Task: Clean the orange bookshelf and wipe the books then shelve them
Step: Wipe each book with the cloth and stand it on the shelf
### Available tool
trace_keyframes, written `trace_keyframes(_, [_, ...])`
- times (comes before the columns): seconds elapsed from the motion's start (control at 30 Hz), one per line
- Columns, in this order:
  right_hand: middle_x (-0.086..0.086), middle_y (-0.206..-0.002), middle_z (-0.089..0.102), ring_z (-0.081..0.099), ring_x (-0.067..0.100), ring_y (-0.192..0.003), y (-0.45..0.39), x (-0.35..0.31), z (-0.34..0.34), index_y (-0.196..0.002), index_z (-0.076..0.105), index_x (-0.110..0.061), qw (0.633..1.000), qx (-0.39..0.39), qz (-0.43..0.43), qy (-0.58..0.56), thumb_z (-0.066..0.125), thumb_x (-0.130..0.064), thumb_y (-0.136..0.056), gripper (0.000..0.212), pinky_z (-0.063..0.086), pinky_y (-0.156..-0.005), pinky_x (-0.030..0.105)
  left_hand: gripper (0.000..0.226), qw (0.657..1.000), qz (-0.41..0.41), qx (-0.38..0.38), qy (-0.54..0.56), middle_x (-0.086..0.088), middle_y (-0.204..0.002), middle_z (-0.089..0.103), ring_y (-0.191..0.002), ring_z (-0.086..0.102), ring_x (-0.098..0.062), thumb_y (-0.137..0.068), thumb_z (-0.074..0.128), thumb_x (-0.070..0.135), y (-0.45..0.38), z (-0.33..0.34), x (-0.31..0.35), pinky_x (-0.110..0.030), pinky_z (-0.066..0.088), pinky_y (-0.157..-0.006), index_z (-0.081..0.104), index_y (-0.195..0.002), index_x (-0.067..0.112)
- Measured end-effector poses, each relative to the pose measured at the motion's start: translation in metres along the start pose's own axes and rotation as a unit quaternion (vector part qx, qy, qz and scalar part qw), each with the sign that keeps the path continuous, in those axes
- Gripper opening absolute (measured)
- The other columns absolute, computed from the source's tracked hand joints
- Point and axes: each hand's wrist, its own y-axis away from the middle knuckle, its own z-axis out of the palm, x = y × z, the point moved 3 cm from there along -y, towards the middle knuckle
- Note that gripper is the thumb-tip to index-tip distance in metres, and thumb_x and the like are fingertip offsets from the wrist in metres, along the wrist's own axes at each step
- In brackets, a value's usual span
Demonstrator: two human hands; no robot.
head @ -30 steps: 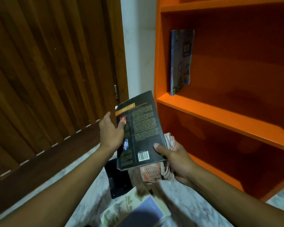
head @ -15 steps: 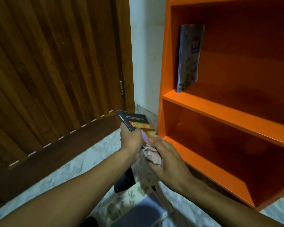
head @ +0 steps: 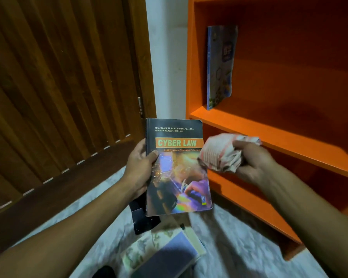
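Right now the "Cyber Law" book [head: 178, 167] is held front cover up, upright, in front of the orange bookshelf [head: 269, 137], just left of its lower shelves. Left hand [head: 138, 167] grips the book's spine edge, thumb over the cover, fingers behind. Right hand [head: 251, 163] is curled tight round a bunched cloth [head: 219, 153], white w/ red stripes; cloth overlaps the book's right edge near the title band, can't tell if it actually touches. Cloth is a bit motion-blurred.

On the shelf above, a blue book [head: 219, 67] stands upright, leaning slightly, near the left wall of the bookshelf; rest of that shelf board shows bare orange.

Below the held book, on the pale marbled floor [head: 239, 247]: a black item [head: 143, 217], partly hidden by the book, and a loose stack of books [head: 165, 253], top one w/ a purple-blue cover, one under it w/ a greenish pattern.

Left side of view: a brown slatted wooden door [head: 58, 77]. A strip of white wall [head: 167, 57] sits btwn door frame and bookshelf.
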Motion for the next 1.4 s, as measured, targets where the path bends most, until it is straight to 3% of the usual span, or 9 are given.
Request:
trace_keyframes(0.13, [0.01, -0.111, 0.069, 0.069, 0.032, -0.09, 0.003, -0.027, -0.002, -0.122, 0.056, -0.01, 0.967, 0.059, -0.237, 0.07, 0.053, -0.007, -0.097, 0.025, 0.06, -0.07, 0.047, 0.038, 0.998, 0.006, -0.06, -0.021, -0.001, -0.114, 0.073, -0.096, 0.075, -0.019, -0.102, 0.049, 0.006, 0.013, 0.007, 0.005, -0.033, 0.062, -0.068, 0.051, -0.135, 0.025])
trace_keyframes(0.27, [-0.005, -0.095, 0.069, 0.067, 0.018, -0.083, 0.014, -0.024, 0.013, -0.11, 0.059, -0.023, 0.824, 0.068, -0.479, 0.296, 0.056, -0.02, -0.097, 0.014, 0.053, -0.065, 0.036, 0.043, 0.991, 0.01, -0.13, -0.031, -0.01, -0.119, 0.072, -0.098, 0.074, -0.023, -0.102, 0.048, 0.006, 0.026, 0.027, 0.009, -0.032, 0.062, -0.068, 0.048, -0.141, 0.023])
trace_keyframes(0.4, [-0.002, -0.092, 0.073, 0.067, 0.018, -0.086, 0.011, 0.006, 0.02, -0.1, 0.063, -0.018, 0.733, -0.002, -0.525, 0.432, 0.058, -0.001, -0.088, 0.022, 0.052, -0.072, 0.037, 0.042, 0.988, 0.003, -0.154, 0.004, -0.011, -0.108, 0.076, -0.085, 0.075, -0.022, -0.101, 0.048, 0.004, 0.028, 0.041, 0.01, -0.03, 0.061, -0.062, 0.05, -0.138, 0.024])
trace_keyframes(0.67, [-0.007, -0.084, 0.066, 0.061, 0.016, -0.071, 0.022, 0.064, 0.012, -0.097, 0.054, -0.029, 0.712, -0.14, -0.477, 0.496, 0.057, 0.004, -0.084, 0.035, 0.04, -0.057, 0.018, 0.029, 0.997, -0.032, -0.035, 0.056, -0.012, -0.114, 0.073, -0.102, 0.072, -0.032, -0.103, 0.049, 0.012, 0.007, 0.022, 0.007, -0.055, 0.058, -0.088, 0.06, -0.126, 0.025])
trace_keyframes(0.87, [-0.027, -0.063, 0.055, 0.05, -0.004, -0.051, 0.024, 0.101, 0.002, -0.111, 0.056, -0.019, 0.687, -0.219, -0.385, 0.576, 0.055, 0.003, -0.087, 0.033, 0.049, -0.054, 0.03, 0.026, 0.994, -0.015, 0.061, 0.089, -0.013, -0.113, 0.073, -0.094, 0.073, -0.028, -0.102, 0.05, 0.011, -0.011, -0.009, 0.008, -0.05, 0.059, -0.085, 0.063, -0.122, 0.019])
trace_keyframes(1.1, [-0.018, -0.067, 0.059, 0.056, -0.016, -0.061, 0.043, 0.097, 0.02, -0.107, 0.061, -0.01, 0.643, -0.324, -0.295, 0.628, 0.059, -0.02, -0.099, 0.013, 0.04, -0.053, 0.008, 0.025, 0.996, 0.035, 0.075, -0.023, -0.001, -0.109, 0.073, -0.09, 0.075, -0.014, -0.105, 0.046, 0.022, -0.013, -0.023, 0.015, -0.038, 0.062, -0.077, 0.058, -0.127, 0.024])
trace_keyframes(1.2, [-0.01, -0.091, 0.07, 0.062, -0.006, -0.08, 0.031, 0.075, 0.026, -0.11, 0.067, -0.018, 0.702, -0.264, -0.336, 0.57, 0.06, -0.026, -0.097, 0.016, 0.048, -0.075, 0.024, 0.02, 0.995, 0.052, 0.039, -0.077, 0.003, -0.105, 0.072, -0.086, 0.074, -0.009, -0.105, 0.046, 0.024, -0.005, -0.019, 0.015, -0.03, 0.061, -0.071, 0.057, -0.122, 0.028])
trace_keyframes(1.3, [-0.007, -0.09, 0.073, 0.07, 0.013, -0.078, 0.021, 0.04, 0.026, -0.104, 0.066, -0.028, 0.793, -0.109, -0.387, 0.457, 0.06, -0.026, -0.096, 0.01, 0.056, -0.067, 0.038, 0.022, 0.993, 0.042, -0.009, -0.106, 0.004, -0.1, 0.073, -0.084, 0.075, -0.01, -0.105, 0.046, 0.023, 0.005, -0.007, 0.009, -0.026, 0.058, -0.067, 0.057, -0.125, 0.026])
trace_keyframes(1.4, [-0.016, -0.087, 0.068, 0.061, 0.005, -0.071, 0.019, 0.01, 0.029, -0.106, 0.065, -0.027, 0.752, 0.001, -0.503, 0.427, 0.055, -0.004, -0.089, 0.03, 0.05, -0.066, 0.027, 0.02, 0.993, 0.027, -0.058, -0.104, 0.002, -0.097, 0.075, -0.084, 0.075, -0.012, -0.105, 0.046, 0.022, 0.013, 0.01, -0.002, -0.023, 0.058, -0.061, 0.059, -0.12, 0.026])
